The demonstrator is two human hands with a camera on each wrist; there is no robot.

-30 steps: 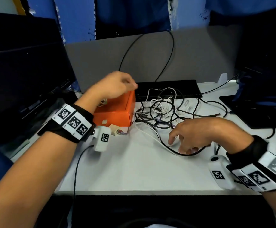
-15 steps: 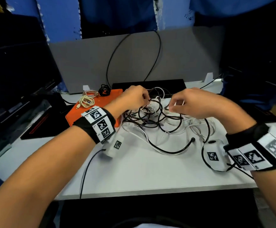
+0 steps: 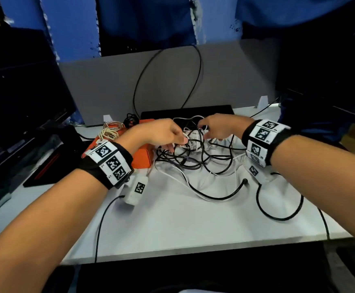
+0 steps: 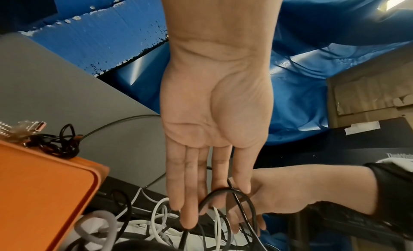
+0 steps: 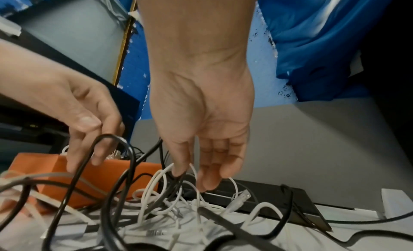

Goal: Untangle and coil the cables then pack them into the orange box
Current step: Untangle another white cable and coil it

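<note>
A tangle of black and white cables [image 3: 195,157] lies mid-table, just right of the orange box [image 3: 144,159]. The box carries a beige coil [image 3: 109,132] and a black coil [image 3: 131,121] on its top. My left hand [image 3: 178,142] reaches into the tangle with nearly straight fingers. In the left wrist view a black cable loop [image 4: 223,190] sits pinched between thumb and forefinger of that hand [image 4: 232,187]. My right hand [image 5: 192,175] dips in from the other side with loosely bent fingers. Its thumb pokes through a white cable loop [image 5: 156,177], and thumb and fingers stay apart.
A flat black device [image 3: 214,109] lies behind the tangle against a grey partition [image 3: 225,81]. A dark monitor [image 3: 14,92] and a black tray [image 3: 45,172] stand left. One black cable end [image 3: 245,180] rests on the white table [image 3: 172,229]; a wrist cord [image 3: 100,227] hangs over the front edge.
My left hand left the orange box and went right into the tangle. My right hand rose from the near table to the far side, and both hands have drawn closer together.
</note>
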